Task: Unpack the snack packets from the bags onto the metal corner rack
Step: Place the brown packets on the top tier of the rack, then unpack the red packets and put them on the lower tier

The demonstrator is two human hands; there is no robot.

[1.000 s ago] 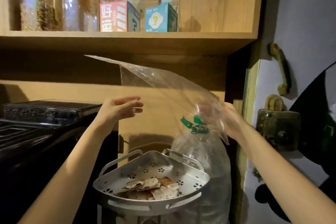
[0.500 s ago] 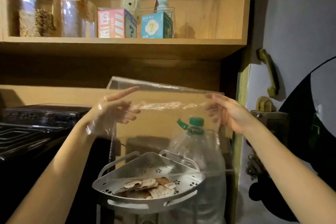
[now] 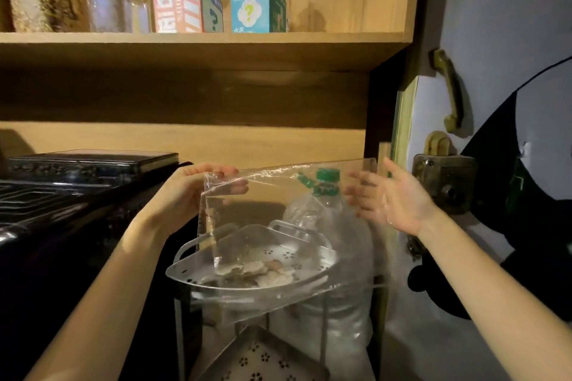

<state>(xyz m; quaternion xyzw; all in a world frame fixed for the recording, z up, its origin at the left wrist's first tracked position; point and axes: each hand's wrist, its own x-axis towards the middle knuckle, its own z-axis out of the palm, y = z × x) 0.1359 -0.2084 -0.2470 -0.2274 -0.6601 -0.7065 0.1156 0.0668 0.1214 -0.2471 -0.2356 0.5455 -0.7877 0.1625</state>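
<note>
An empty clear plastic bag (image 3: 278,219) hangs spread out in front of the metal corner rack (image 3: 247,288). My left hand (image 3: 192,192) pinches the bag's top left corner. My right hand (image 3: 393,198) is at the bag's right edge, palm turned left and fingers spread, partly seen through the plastic. Several brown and white snack packets (image 3: 257,272) lie in the rack's top tray, behind the bag. A lower perforated tray (image 3: 263,359) of the rack shows beneath.
A large water bottle with a green cap (image 3: 328,178) stands just behind the rack. A black stove (image 3: 62,192) fills the left. Above is a wooden shelf (image 3: 201,49) with jars and boxes. A door with a metal lock (image 3: 445,182) is at the right.
Both hands have come down with the bag, now held lower in front of the rack. My right hand's fingers have spread apart at the bag's right edge.
</note>
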